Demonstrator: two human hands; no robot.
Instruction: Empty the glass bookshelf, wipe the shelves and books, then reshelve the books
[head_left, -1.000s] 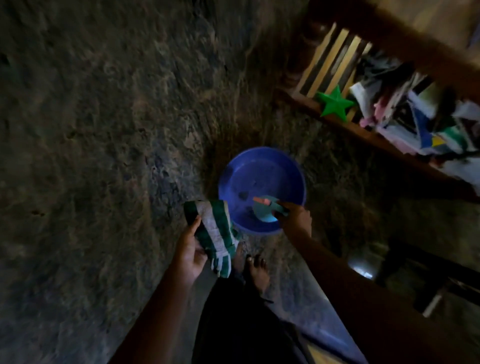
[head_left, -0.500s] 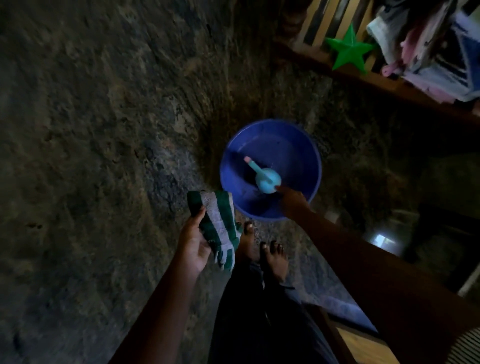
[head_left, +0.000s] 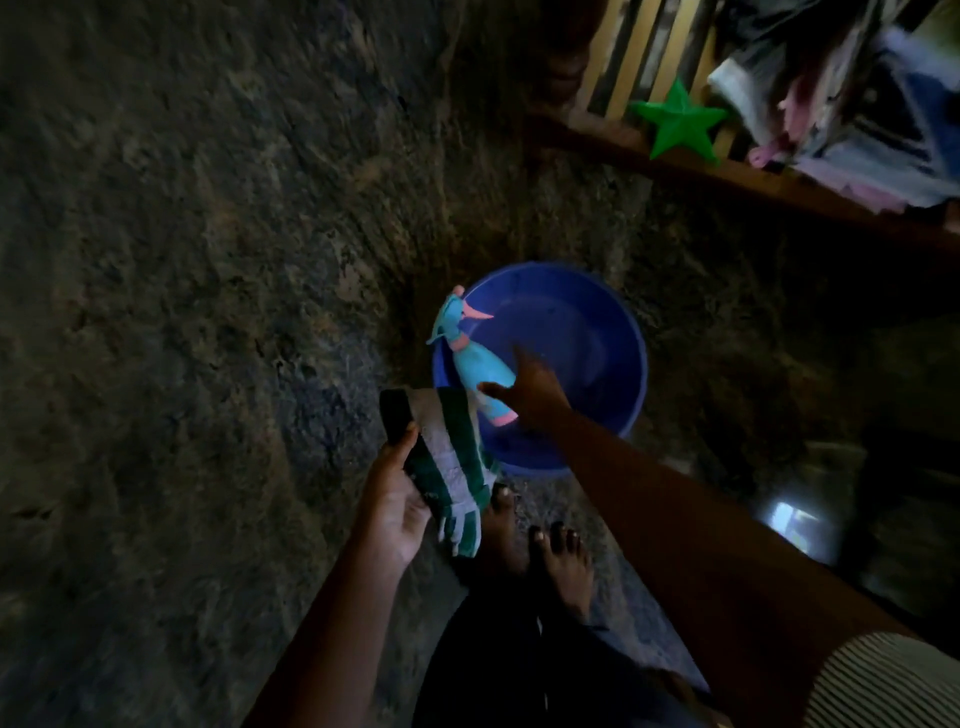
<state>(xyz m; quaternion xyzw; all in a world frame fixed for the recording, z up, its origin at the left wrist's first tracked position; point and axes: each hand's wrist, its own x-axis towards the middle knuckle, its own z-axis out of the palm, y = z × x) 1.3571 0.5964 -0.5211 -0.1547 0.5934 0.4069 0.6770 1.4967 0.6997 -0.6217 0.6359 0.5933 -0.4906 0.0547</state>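
Right hand (head_left: 530, 387) grips the spray bottle (head_left: 475, 364) by its lower body, over the near-left rim of the basin (head_left: 571, 322). Bottle: light, stiff plastic, probably slick if wet, so best held just below the trigger. Left hand (head_left: 395, 499) clasps a striped cloth (head_left: 452, 457), thumb on top, just beside the basin's near edge. Cloth: soft and limp, so bunch it for wiping. Beyond the basin, a blurred heap (head_left: 857, 104) on a wooden rack (head_left: 727, 176); books indistinguishable. Glass bookshelf not in view.
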